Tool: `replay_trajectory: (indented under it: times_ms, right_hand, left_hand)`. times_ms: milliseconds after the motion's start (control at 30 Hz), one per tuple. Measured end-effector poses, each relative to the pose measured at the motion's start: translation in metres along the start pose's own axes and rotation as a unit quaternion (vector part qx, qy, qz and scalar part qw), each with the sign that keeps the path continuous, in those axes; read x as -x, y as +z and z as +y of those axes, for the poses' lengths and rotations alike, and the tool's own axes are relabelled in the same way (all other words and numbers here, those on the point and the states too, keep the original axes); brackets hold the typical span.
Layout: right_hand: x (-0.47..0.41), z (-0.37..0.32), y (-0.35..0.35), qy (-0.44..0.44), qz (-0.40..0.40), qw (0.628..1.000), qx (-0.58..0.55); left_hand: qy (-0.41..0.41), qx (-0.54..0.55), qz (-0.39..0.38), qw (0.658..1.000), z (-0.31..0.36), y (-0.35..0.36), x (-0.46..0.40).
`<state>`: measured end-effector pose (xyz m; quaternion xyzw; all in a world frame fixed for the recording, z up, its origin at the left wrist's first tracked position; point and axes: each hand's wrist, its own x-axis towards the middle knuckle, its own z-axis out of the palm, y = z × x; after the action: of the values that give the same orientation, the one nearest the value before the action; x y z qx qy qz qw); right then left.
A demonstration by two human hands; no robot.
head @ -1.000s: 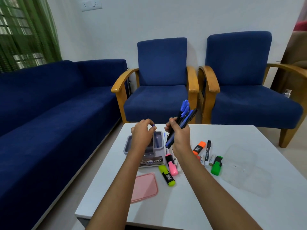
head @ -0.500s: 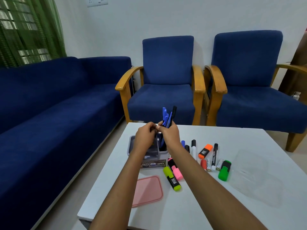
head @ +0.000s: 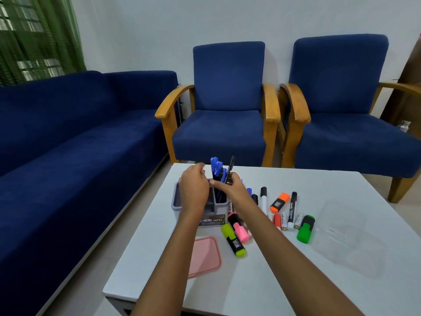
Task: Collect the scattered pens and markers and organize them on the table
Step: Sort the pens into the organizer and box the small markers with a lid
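A grey desk organizer [head: 176,200] stands near the far left of the white table [head: 250,283]. My right hand [head: 232,188] grips a bundle of blue and black pens [head: 216,168] that stands upright in the organizer's right compartment. Just left of the pens, my left hand [head: 193,190] hovers over the organizer with its fingers loose and blurred. A yellow highlighter [head: 233,241] and a pink highlighter [head: 239,229] lie in front of the organizer. To the right lie a white marker [head: 263,198], an orange highlighter [head: 279,202], a black marker [head: 292,209] and a green highlighter [head: 306,229].
A pink lid [head: 205,255] lies at the table's front left. A clear plastic container [head: 348,239] sits on the right side. A blue sofa [head: 68,144] runs along the left, and two blue armchairs [head: 227,124] stand behind the table.
My right hand has brought the pen bundle down from above the table into the organizer's right compartment. My left hand met it there and has drawn slightly left.
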<state>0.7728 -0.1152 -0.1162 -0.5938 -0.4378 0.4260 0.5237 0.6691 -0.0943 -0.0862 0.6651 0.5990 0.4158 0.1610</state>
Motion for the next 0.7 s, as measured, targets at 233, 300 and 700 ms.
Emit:
replay_trajectory:
  times_ms: [233,300,700]
  right_hand:
    - [-0.001,0.002,-0.053,-0.004,0.253,0.964,-0.078]
    - [-0.004,0.008,-0.07,0.02,0.271,0.962,0.031]
    - [0.013,0.02,-0.082,0.03,0.128,0.854,0.503]
  left_hand:
    - [0.272,0.037,0.127,0.953,0.025,0.009,0.046]
    - [0.289,-0.033,0.099,0.952,0.021,0.021,0.055]
    - [0.163,-0.018,0.029,0.986,-0.025,0.022,0.046]
